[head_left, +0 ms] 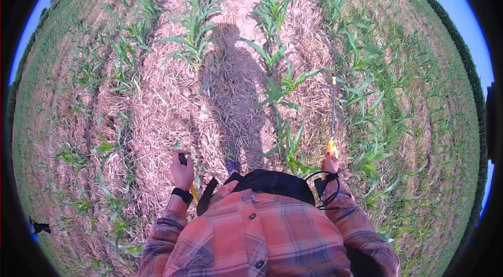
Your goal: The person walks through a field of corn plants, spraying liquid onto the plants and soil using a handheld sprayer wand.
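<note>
My left hand (182, 172) is closed around a black grip (183, 159), with a yellow lever (194, 194) running down beside the wrist. On the right, my right hand (330, 165) is wrapped round the handle of a sprayer wand. The wand's yellow and orange part (331, 147) shows above the fingers. Its thin rod (334, 109) points forward over the ground to a pale yellow nozzle (334, 80). A black hose (330, 208) loops beside the right wrist.
Rows of young green corn plants (196, 25) run forward on both sides of a strip of dry straw (167, 93). A shadow (233, 88) of a person lies ahead. One shoe (232, 166) shows below. Trees line the field's far edge.
</note>
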A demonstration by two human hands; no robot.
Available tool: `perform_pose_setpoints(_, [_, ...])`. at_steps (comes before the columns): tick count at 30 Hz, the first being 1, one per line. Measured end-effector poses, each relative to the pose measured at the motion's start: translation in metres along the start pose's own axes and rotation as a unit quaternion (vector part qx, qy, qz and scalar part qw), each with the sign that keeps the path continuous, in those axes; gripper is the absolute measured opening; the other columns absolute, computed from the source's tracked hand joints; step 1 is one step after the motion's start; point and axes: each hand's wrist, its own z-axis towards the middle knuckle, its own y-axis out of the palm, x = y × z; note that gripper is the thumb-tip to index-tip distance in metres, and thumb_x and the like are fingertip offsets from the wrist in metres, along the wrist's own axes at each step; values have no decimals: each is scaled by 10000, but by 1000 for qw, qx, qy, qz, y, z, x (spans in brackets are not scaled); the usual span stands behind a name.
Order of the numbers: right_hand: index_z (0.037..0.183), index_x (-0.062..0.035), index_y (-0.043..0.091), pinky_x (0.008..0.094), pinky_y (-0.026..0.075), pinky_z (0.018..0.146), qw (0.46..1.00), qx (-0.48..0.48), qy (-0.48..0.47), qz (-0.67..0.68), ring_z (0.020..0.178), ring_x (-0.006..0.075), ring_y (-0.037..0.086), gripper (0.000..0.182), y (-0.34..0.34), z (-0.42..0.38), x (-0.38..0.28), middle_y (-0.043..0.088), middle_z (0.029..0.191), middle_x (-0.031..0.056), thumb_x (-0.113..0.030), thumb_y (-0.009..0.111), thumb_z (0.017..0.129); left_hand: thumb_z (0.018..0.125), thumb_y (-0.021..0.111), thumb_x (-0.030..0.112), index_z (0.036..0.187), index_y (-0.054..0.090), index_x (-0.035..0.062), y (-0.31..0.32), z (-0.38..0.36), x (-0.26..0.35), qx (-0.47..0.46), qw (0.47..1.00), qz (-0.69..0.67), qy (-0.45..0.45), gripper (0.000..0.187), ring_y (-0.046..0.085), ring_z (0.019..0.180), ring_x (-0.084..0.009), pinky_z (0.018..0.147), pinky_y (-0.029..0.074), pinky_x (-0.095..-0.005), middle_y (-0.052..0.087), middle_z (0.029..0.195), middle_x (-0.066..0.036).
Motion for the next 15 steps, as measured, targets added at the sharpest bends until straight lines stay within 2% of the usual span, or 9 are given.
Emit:
perform_pose_setpoints(4, [763,-87,485,244,314,296,992,-26,16,-120,343,105,413,239,56,-9,4,474,528,29,-317,487,831,718,531,40,833,489,74,-9,27,-4,-10,999,-28,-32,127,424,486,-133,457,344,-285,439,560,-44])
perform_pose_setpoints(5, [778,-87,501,245,312,298,983,-31,-26,-179,338,108,409,229,69,-9,10,471,525,30,-310,489,830,718,530,38,834,486,73,-11,32,-7,-20,998,-29,-57,129,423,490,-132,458,344,-284,440,566,-43])
perform_pose_setpoints(8, [723,-47,566,285,368,364,980,-80,-24,-183,381,136,469,280,102,-14,14,518,504,35,-316,535,795,722,530,37,844,481,71,-12,46,-27,-4,999,-31,-42,136,426,481,-135,453,341,-283,438,552,-45])
perform_pose_setpoints(10, [723,-68,523,255,335,320,941,-183,-87,-271,355,112,439,262,123,-22,8,483,496,34,-304,492,832,725,532,39,847,478,70,-15,55,-35,-7,998,-34,-53,137,431,483,-136,453,345,-284,444,556,-48])
perform_pose_setpoints(11, [723,-68,523,255,335,320,940,-184,-87,-273,355,112,439,262,134,-27,5,483,496,34,-304,492,832,728,533,40,850,475,69,-16,59,-37,-10,997,-38,-60,138,437,484,-137,454,348,-285,450,559,-50])
perform_pose_setpoints(13, [690,-52,521,278,387,385,892,-238,-145,-355,405,135,497,298,153,-39,-7,517,506,55,-322,510,815,730,536,43,851,473,67,-17,67,-39,-11,997,-42,-68,138,441,488,-137,458,354,-286,454,560,-54])
perform_pose_setpoints(14, [690,-52,521,278,387,385,892,-238,-146,-357,405,135,497,298,163,-43,-14,517,506,55,-322,510,815,732,538,46,852,472,66,-17,71,-41,-13,996,-44,-72,139,445,491,-138,461,359,-288,457,561,-58])
perform_pose_setpoints(15, [715,-49,530,291,403,427,855,-287,-184,-392,448,157,525,301,171,-47,-19,537,535,69,-337,518,803,732,538,46,852,472,66,-17,74,-42,-12,996,-44,-72,139,445,491,-138,461,359,-288,457,561,-58])
